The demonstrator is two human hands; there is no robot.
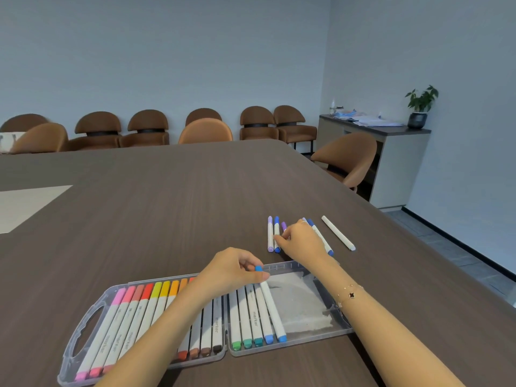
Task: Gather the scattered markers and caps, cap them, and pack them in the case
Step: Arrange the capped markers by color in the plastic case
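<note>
- The left hand is curled round the upper end of a blue-capped marker, thumb and fingertips pinching it just below the top cap; the marker lies slanted in the right half of the case, its lower cap level with the row already packed there.
- The right hand reaches past the case's far edge to the loose markers on the table; its fingers are bent and pinch the lower part of a blue marker. A bracelet sits on that wrist.
- Just left of the blue marker, touching it, lies a lilac marker. A purple cap pokes out from behind the right hand; the rest of that marker is hidden.
- Right of the hand a dark blue marker runs diagonally, with a paler one close behind it, mostly hidden. Well apart to the right lies a white marker.
- So six loose markers show beyond the case, two of them partly hidden.
- In the case's right half I count five markers including the held one: green, two teal, two blue. The rest of that half is bare.
- The left half holds a full row from pink through orange to brown; the left forearm crosses it, so I cannot count it.
</note>
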